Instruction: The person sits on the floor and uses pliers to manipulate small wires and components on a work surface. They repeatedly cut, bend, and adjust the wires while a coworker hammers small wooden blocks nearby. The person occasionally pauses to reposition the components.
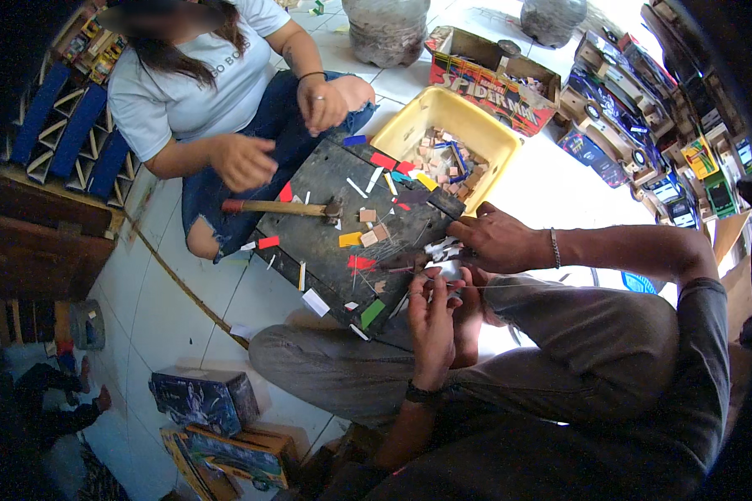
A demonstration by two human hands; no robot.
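My left hand [433,317] comes up from below with its fingers closed on a small silvery piece [449,270] at the near edge of a dark work board [326,242]. My right hand [495,238] reaches in from the right, a thin bracelet at its wrist, and pinches small white bits [441,247] just above that piece. Both hands nearly touch. Coloured paper strips and small wooden blocks [374,234] lie scattered on the board. What the silvery piece is, I cannot tell.
A wooden-handled hammer [284,207] lies on the board's far left. A yellow tub [476,125] of wooden blocks stands behind it. Another person [192,92] in a white shirt sits opposite, hands raised. Printed boxes [205,397] lie on the tiled floor; toy trucks [618,108] are stacked at right.
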